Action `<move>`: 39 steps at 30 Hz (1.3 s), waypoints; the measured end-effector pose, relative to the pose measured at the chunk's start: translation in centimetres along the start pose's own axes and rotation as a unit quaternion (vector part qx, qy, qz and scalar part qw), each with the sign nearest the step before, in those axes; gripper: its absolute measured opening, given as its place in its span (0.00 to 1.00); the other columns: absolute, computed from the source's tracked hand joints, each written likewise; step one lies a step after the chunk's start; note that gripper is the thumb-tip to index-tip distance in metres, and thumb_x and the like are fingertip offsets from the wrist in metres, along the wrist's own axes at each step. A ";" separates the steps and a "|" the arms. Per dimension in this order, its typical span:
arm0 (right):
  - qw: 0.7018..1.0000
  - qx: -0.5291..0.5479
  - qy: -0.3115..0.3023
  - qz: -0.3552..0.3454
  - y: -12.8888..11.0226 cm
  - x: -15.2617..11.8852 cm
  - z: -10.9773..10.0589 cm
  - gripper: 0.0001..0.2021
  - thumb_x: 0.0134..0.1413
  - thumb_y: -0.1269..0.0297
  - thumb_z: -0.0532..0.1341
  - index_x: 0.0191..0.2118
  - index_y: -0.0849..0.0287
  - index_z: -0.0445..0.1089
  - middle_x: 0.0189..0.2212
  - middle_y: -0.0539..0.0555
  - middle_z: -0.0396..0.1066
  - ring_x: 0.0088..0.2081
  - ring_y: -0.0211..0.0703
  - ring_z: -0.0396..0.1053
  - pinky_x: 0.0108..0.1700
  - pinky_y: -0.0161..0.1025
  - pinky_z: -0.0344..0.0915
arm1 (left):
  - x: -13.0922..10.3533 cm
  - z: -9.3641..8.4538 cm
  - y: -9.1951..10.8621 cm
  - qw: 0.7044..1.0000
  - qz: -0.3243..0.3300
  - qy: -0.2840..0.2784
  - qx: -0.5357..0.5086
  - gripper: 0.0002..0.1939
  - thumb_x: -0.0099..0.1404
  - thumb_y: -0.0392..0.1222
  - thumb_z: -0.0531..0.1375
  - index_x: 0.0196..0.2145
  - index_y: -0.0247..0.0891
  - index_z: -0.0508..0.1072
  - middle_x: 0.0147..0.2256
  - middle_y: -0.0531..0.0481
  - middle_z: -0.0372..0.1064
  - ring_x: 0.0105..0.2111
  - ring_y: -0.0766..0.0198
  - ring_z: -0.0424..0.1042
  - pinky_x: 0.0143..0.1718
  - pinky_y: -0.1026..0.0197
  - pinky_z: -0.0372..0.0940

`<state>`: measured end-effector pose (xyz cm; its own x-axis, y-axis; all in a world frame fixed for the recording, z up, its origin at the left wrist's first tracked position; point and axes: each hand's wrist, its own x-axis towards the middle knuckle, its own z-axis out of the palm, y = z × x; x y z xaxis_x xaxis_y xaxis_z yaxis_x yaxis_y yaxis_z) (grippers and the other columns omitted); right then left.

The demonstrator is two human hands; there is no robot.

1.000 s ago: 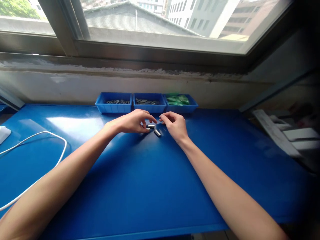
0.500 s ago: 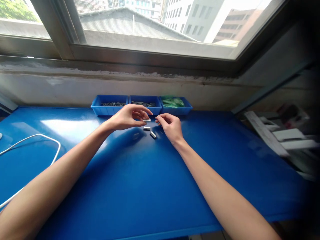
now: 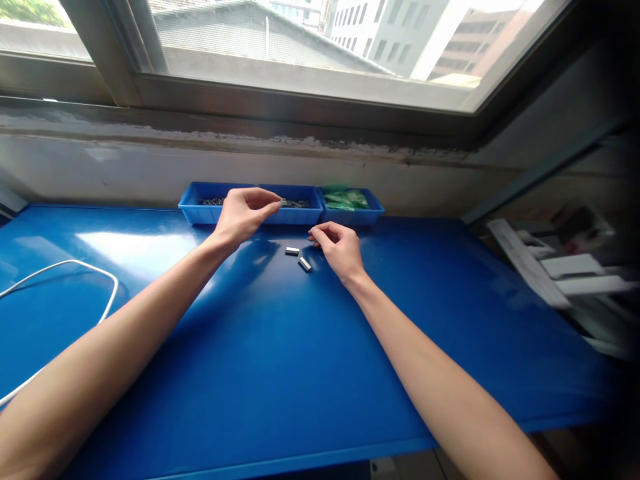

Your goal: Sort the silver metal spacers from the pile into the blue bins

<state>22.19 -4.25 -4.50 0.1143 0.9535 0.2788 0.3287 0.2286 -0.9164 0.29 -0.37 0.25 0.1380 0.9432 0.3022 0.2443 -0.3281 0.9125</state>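
My left hand (image 3: 243, 215) is raised in front of the blue bins, thumb and fingers pinched together near the middle bin. Whatever sits at its fingertips cannot be told from the grey parts behind. Lower and to the right, my right hand (image 3: 340, 250) hovers over the table with thumb and forefinger closed. Anything in that pinch is too small to make out. Just left of it, two small dark blocks with silvery tops lie apart on the table: one block (image 3: 293, 251) lies crosswise, the other block (image 3: 305, 264) is angled.
Along the wall stand a left bin (image 3: 193, 215) and a middle bin (image 3: 300, 217) with small grey parts, and a right bin (image 3: 353, 217) with green plastic bags. A white cable (image 3: 113, 293) loops across the blue table (image 3: 280, 373). White pieces (image 3: 573, 267) stand beyond its right side.
My left hand has moved up and left towards the bins, and the pale piece by its fingers no longer shows. My right hand has hardly moved. The view has shifted slightly.
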 end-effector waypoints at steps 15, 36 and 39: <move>0.994 -0.042 -0.097 -0.026 -0.3 0.2 -0.7 0.13 0.55 0.52 0.66 0.37 0.58 0.78 0.31 0.53 0.78 0.34 0.43 0.74 0.39 0.39 0.69 | -0.8 0.4 0.3 0.941 0.192 -0.231 0.157 0.12 0.63 0.44 0.64 0.40 0.36 0.84 0.37 0.45 0.81 0.37 0.61 0.78 0.39 0.65 0.70; 0.965 -0.134 -0.209 -0.081 -0.9 0.6 -3.2 0.11 0.57 0.54 0.67 0.37 0.57 0.77 0.34 0.54 0.78 0.34 0.44 0.73 0.38 0.41 0.69 | -0.3 -0.6 -0.3 0.903 0.149 -0.333 0.226 0.13 0.63 0.47 0.65 0.37 0.34 0.84 0.34 0.46 0.80 0.32 0.63 0.77 0.35 0.67 0.66; 0.983 0.019 -0.183 -0.016 -0.9 0.4 -2.4 0.15 0.50 0.52 0.72 0.37 0.57 0.76 0.34 0.53 0.79 0.35 0.45 0.76 0.42 0.43 0.73 | -0.4 -0.4 -0.4 0.908 0.141 -0.328 0.217 0.18 0.62 0.53 0.66 0.38 0.34 0.83 0.34 0.45 0.80 0.32 0.62 0.76 0.34 0.66 0.66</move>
<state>24.19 -4.58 -2.88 -0.2421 0.9511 0.1917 0.2911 0.2597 -0.9208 -0.27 -0.62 -0.12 0.7617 0.6310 0.1472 0.4462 -0.6756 0.5869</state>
